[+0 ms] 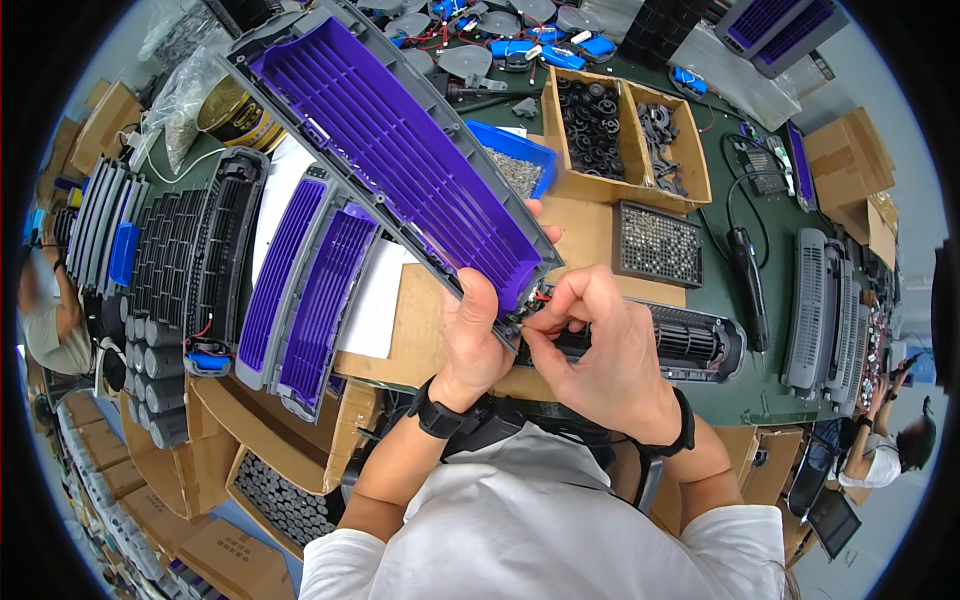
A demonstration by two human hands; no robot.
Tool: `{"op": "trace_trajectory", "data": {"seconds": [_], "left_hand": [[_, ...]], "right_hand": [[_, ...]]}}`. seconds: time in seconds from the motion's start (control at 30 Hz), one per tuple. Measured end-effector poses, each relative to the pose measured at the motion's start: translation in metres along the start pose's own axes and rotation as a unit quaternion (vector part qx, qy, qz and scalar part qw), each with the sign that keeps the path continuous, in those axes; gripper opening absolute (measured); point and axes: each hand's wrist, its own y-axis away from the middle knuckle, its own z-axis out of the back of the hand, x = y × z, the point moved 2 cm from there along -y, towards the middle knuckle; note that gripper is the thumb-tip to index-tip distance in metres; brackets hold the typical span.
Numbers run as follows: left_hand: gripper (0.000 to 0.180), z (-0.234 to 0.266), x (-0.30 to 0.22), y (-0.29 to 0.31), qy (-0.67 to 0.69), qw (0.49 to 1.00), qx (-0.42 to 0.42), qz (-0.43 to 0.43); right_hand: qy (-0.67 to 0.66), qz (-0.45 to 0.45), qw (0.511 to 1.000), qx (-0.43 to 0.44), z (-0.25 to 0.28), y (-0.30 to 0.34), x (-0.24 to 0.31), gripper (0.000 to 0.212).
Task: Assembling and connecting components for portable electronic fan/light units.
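Observation:
My left hand [472,325] is closed around the lower end of a long grey housing with a purple slatted inside [400,160]. The housing is held tilted above the table, its far end toward the upper left. At its near end sit a small board and short red wires [540,296]. My right hand [605,345] pinches thumb and forefinger together right beside those wires; what lies between the fingertips is too small to make out. Under my right hand, partly hidden, a black fan assembly with a slatted roller [690,342] lies on the table.
Left are purple-and-grey housings [285,290] and black slatted parts [165,250]. Beyond my hands stand a blue tray of screws [515,165], a cardboard box of black parts [590,125] and a screw holder [657,243]. An electric screwdriver [748,285] and grey covers [812,315] lie right.

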Motion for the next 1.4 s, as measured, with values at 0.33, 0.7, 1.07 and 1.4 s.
{"op": "trace_trajectory", "data": {"seconds": [0.33, 0.7, 1.07, 1.4], "left_hand": [[0.083, 0.002, 0.005, -0.001, -0.012, 1.0, -0.005, 0.004], [0.081, -0.001, -0.001, 0.0, 0.003, 1.0, -0.013, -0.003], [0.081, -0.001, 0.006, 0.0, -0.002, 1.0, -0.014, 0.019], [0.081, 0.0, 0.0, -0.004, 0.051, 0.997, 0.02, 0.063]], "right_hand": [[0.061, 0.057, 0.997, -0.004, -0.005, 0.0, -0.001, 0.034], [-0.004, 0.034, 0.999, 0.002, -0.001, -0.001, -0.005, 0.034], [0.04, 0.083, 0.996, -0.005, -0.012, -0.001, -0.005, 0.032], [-0.035, 0.014, 0.999, -0.002, 0.0, 0.001, -0.008, 0.039]]}}
